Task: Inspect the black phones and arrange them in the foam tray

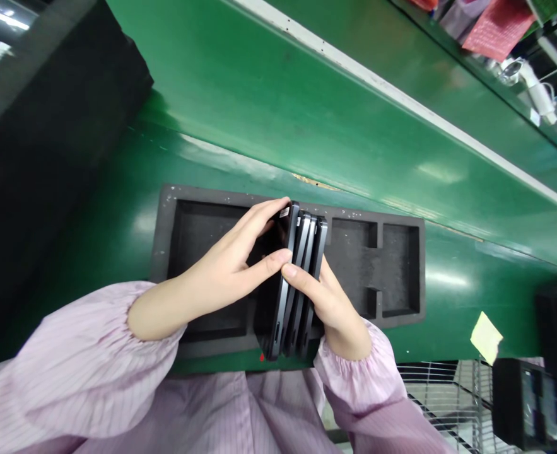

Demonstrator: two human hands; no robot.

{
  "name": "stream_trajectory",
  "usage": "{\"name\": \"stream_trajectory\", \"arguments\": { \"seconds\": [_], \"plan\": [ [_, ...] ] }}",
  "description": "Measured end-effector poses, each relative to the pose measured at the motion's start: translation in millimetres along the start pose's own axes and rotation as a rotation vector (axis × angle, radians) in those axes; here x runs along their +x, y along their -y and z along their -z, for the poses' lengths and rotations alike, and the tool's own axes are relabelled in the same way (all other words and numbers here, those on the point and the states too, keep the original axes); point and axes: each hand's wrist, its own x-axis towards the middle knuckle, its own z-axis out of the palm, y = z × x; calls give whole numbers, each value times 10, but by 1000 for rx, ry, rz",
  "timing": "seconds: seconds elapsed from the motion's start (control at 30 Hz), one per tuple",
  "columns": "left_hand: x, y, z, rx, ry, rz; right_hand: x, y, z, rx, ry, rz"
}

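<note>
Several slim dark devices that look like tablets (299,277) are held on edge, side by side, in one upright stack. My left hand (240,255) lies along the stack's left side, its fingers over the top of the leftmost tablet and its thumb on the near edge. On the other side, my right hand (328,293) grips the stack with its thumb across the edges; its other fingers are mostly hidden behind. Small white labels show near the tablets' upper ends. Beneath the stack lies a black foam tray (413,318) with recessed compartments; whether the tablets touch it I cannot tell.
A tall black foam stack (60,126) stands at the left. The green bench (269,107) has a pale strip (349,60) along it. To the right are a yellow paper note (486,337), a wire rack (441,391) and black foam trays (527,403).
</note>
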Motion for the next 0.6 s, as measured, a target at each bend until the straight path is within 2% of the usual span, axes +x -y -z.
{"name": "stream_trajectory", "arguments": {
  "seconds": [0.2, 0.37, 0.6],
  "plan": [
    [-5, -1, 5, 25, -81, 61, -28, -52, -23, -122, -86, 23],
    [-12, -2, 12, 66, -65, 70, -56, 9, -12, -272, -235, 127],
    [30, 18, 36, 63, -4, 46, -14, -13, 38, -318, -216, 174]
  ]
}}
